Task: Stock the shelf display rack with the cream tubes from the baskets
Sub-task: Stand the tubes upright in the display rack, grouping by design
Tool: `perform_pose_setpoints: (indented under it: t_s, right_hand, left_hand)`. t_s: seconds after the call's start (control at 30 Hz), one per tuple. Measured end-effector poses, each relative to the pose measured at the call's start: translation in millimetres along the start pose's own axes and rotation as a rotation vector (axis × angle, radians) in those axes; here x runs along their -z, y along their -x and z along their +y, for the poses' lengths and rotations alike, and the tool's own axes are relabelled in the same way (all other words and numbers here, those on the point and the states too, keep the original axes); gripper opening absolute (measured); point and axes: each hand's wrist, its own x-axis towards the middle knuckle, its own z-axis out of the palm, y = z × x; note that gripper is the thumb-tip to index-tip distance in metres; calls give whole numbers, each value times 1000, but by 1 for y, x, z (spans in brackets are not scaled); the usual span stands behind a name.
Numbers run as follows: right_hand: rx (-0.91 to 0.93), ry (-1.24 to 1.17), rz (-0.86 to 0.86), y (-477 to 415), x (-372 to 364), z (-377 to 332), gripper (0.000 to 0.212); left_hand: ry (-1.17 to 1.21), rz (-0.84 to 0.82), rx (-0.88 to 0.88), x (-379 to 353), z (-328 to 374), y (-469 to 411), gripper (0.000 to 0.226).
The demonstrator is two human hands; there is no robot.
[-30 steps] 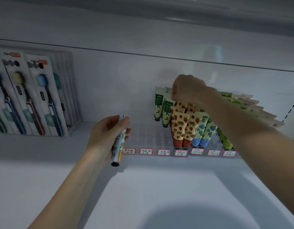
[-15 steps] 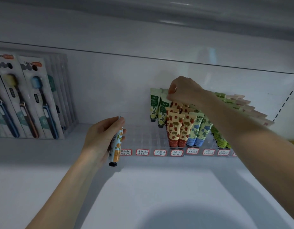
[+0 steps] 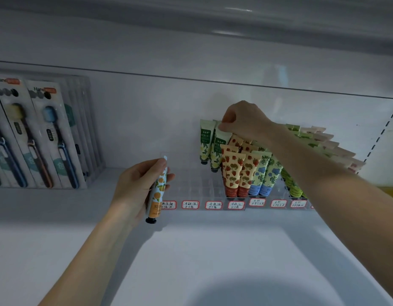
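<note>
A clear display rack (image 3: 191,184) stands on the white shelf (image 3: 58,228), with red-edged labels along its front. Its right half holds upright cream tubes: green (image 3: 205,140), strawberry (image 3: 232,171), blue-flower (image 3: 266,173), lime and pale ones. My left hand (image 3: 138,186) grips an orange-print tube (image 3: 158,191), cap down, just left of the rack's front corner. My right hand (image 3: 244,122) reaches over the rack's back rows and pinches the top of a green tube (image 3: 219,149) standing in the rack.
Boxed toothbrushes (image 3: 36,138) stand in a row at the shelf's far left. The rack's left columns hold nothing. The shelf's back wall is close behind the tubes, and an upper shelf overhangs. No baskets are in view.
My right hand has shifted slightly left, from above the strawberry tubes to the top of the green tube. My left hand keeps the orange-print tube in about the same place.
</note>
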Motion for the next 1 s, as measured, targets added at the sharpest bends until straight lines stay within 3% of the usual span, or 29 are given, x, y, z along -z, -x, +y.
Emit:
perform_pose_setpoints:
  t_s: [0.13, 0.37, 0.43, 0.6, 0.8, 1.0]
  right_hand:
    - [106, -130, 104, 9, -2, -14, 14]
    - [346, -390, -200, 43, -16, -53, 21]
    - [368, -420, -218, 48, -21, -58, 20]
    - [305, -558, -188, 56, -23, -62, 8]
    - [141, -708, -112, 56, -27, -66, 9]
    - [45, -882, -160, 62, -41, -77, 10]
  left_hand:
    - [42, -32, -2, 1, 1, 1, 25]
    - [47, -95, -44, -6, 9, 8, 27]
    - [58, -112, -60, -8, 13, 10, 28]
    - [16, -86, -157, -7, 19, 12, 23]
    - [-326, -105, -285, 20, 14, 13, 9]
    - [-308, -62, -296, 24, 12, 15, 10]
